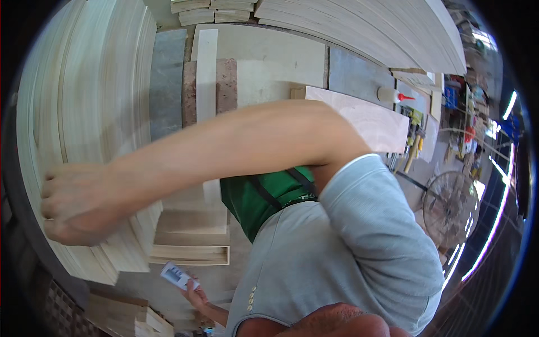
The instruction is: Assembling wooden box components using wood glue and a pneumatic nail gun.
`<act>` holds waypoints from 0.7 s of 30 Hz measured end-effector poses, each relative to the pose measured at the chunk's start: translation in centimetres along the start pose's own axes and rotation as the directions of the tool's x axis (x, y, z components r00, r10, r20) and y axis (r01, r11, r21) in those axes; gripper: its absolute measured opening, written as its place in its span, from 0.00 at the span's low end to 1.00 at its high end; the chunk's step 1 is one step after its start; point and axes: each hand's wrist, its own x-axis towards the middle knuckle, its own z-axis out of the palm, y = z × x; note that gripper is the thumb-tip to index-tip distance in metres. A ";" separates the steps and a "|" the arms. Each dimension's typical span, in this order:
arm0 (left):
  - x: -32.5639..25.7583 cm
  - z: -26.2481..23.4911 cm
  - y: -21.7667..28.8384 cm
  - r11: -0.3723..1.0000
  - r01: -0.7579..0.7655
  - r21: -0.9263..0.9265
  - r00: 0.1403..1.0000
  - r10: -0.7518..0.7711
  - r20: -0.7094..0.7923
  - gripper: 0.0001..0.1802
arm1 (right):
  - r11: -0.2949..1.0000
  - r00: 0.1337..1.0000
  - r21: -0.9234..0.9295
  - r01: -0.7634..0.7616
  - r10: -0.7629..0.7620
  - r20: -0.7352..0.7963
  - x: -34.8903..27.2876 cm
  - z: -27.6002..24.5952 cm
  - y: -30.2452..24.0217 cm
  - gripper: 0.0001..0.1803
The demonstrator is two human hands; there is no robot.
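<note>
My right arm stretches across the view from the right. Its hand [76, 205] is curled into a loose fist, slightly blurred, in front of long pale boards [78, 84] at the left. Nothing sticks out of the fist, and its palm side is hidden. Low in the view, partly behind my grey shirt, my left hand [193, 292] is closed around a white phone [177, 275] with a greyish screen. Near that hand lies an open pale wooden frame [191, 253], like a shallow box. Green cloth [252, 202] with black straps shows below my shirt hem.
A pinkish board [359, 118] lies at the right, near a white glue bottle [387, 94] with a red tip and hand tools [414, 149]. Beyond stands a round fan [452, 208]. More boards [370, 28] are stacked far back. A wooden box [120, 314] sits lower left.
</note>
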 end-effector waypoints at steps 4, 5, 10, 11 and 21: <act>-7.7 13.4 -2.6 0.977 0.199 0.072 0.940 -0.211 0.268 0.39 | 0.973 0.983 0.144 -0.181 0.172 0.070 -12.0 -13.0 -4.7 0.09; -8.9 17.3 -3.0 0.964 0.234 0.125 0.914 -0.262 0.310 0.39 | 0.945 0.954 0.158 -0.285 0.265 0.138 -15.4 -15.4 -5.9 0.10; -12.0 34.9 -5.5 0.978 0.131 0.162 0.689 -0.207 0.695 0.35 | 0.662 0.519 -0.183 -0.727 0.704 0.484 -30.5 -26.3 -8.8 0.20; -12.0 37.3 -5.8 0.982 0.095 0.165 0.631 -0.187 0.753 0.34 | 0.601 0.476 -0.220 -0.768 0.766 0.432 -32.8 -27.8 -9.3 0.23; -18.2 51.4 -15.7 0.961 -0.244 -0.132 0.442 0.232 0.867 0.32 | 0.550 0.547 0.030 -0.835 0.835 -0.063 -45.9 -31.5 -15.2 0.51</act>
